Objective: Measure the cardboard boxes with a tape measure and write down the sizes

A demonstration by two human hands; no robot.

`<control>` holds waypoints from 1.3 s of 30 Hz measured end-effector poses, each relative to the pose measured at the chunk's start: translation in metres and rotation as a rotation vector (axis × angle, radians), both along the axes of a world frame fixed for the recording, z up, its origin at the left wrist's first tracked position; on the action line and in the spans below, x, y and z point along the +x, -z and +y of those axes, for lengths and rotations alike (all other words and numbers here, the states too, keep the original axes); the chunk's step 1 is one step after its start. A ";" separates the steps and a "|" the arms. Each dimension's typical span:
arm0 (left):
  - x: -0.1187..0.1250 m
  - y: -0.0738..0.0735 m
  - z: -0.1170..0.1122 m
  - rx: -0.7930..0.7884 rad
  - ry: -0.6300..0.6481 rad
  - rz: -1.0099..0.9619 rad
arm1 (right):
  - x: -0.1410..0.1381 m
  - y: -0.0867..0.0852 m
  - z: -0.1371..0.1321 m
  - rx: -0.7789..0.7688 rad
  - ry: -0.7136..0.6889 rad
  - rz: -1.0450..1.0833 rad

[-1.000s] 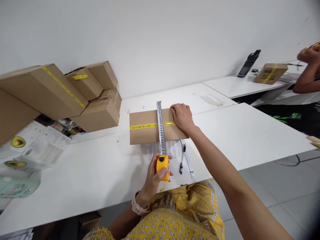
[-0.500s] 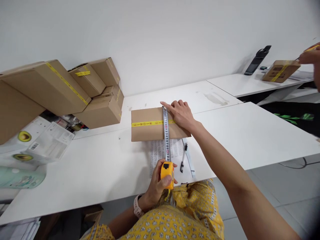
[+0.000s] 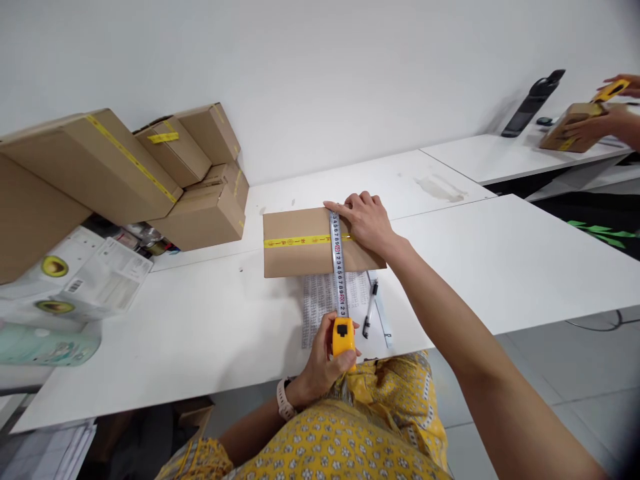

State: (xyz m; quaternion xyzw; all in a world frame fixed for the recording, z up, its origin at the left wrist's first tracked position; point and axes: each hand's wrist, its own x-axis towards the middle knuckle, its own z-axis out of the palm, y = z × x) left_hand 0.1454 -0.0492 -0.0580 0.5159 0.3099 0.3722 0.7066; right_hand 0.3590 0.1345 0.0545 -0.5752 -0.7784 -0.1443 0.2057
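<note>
Tape measure, lower centre — presumably light, hard; best taken by its case, gripped by left hand. Box, mid-frame — likely stiff, crushable; overlaid by right hand, closure untellable.

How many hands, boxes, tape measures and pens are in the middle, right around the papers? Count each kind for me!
Hands: 2, the left hand and the right hand
Boxes: 1, the cardboard box
Tape measures: 1, the yellow tape measure
Pens: 1, the pen
Total: 5
</note>
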 end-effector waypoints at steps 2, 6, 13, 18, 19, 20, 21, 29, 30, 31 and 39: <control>0.001 0.001 0.000 -0.002 -0.003 0.006 | 0.000 0.001 0.001 0.004 -0.004 0.012; 0.001 0.002 -0.005 -0.002 -0.035 -0.017 | 0.002 0.003 0.001 0.016 -0.021 0.063; -0.023 -0.028 0.003 0.477 -0.542 -0.088 | 0.003 0.015 -0.016 0.081 0.091 0.353; -0.055 -0.047 0.048 0.580 -0.997 -0.084 | -0.004 0.041 -0.065 0.136 0.154 0.717; -0.060 -0.045 0.053 0.505 -0.998 -0.079 | -0.006 0.048 -0.076 0.129 0.159 0.797; -0.065 -0.041 0.057 0.411 -0.978 -0.075 | -0.007 0.056 -0.086 0.111 0.164 0.874; -0.069 -0.037 0.058 0.317 -0.957 -0.072 | -0.008 0.064 -0.096 0.084 0.166 0.944; -0.078 -0.018 0.094 0.305 -0.903 -0.018 | -0.008 0.091 -0.111 0.014 0.026 1.172; -0.078 -0.017 0.104 0.323 -0.892 -0.002 | -0.008 0.093 -0.106 0.014 -0.002 1.183; -0.078 -0.014 0.114 0.329 -0.883 0.022 | -0.007 0.096 -0.101 0.012 -0.026 1.194; -0.063 0.008 0.140 0.281 -0.828 0.166 | -0.006 0.127 -0.071 0.043 -0.027 1.128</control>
